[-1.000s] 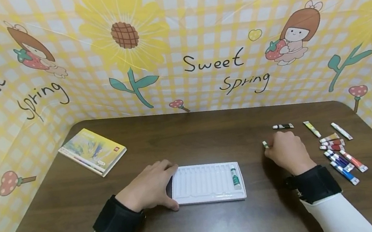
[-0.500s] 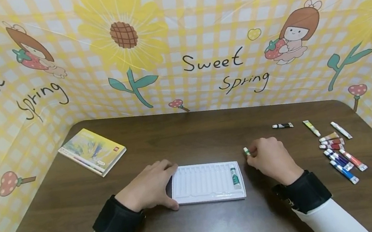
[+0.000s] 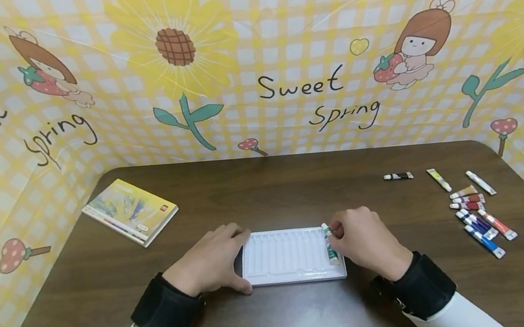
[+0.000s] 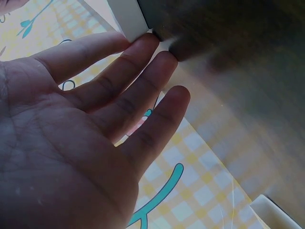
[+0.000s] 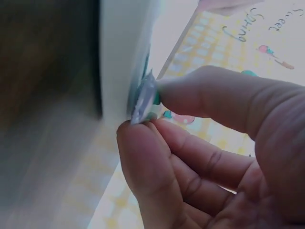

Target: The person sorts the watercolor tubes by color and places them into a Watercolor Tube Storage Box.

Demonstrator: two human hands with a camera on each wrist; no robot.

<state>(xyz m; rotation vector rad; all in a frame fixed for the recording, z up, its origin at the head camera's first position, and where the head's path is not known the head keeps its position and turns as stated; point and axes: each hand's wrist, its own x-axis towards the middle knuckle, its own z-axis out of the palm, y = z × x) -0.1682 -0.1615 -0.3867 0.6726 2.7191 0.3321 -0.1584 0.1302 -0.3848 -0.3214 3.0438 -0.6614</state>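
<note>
A white plastic tray (image 3: pixel 281 259) with narrow slots lies mid-table in the head view. My left hand (image 3: pixel 213 261) spans its left end, thumb at the near corner and index finger at the far one. In the left wrist view its fingers (image 4: pixel 138 90) are nearly straight, fingertips right at the tray's edge. My right hand (image 3: pixel 366 241) pinches a small green paint tube (image 3: pixel 325 229) over the tray's right end. The tube's flat crimped end (image 5: pixel 144 99) shows between thumb and fingers in the right wrist view. Another green tube (image 3: pixel 333 259) in the rightmost slot is partly hidden beneath it.
On the right of the table lie several paint tubes, among them a black one (image 3: pixel 398 177), a yellow one (image 3: pixel 439 180), a white one (image 3: pixel 480 183) and a blue one (image 3: pixel 485 242). A yellow box with a picture lid (image 3: pixel 131 211) sits at the back left.
My right hand has moved left with the pinched green tube, from the table beside the loose tubes to over the tray's right end. My left hand and the tray have stayed put.
</note>
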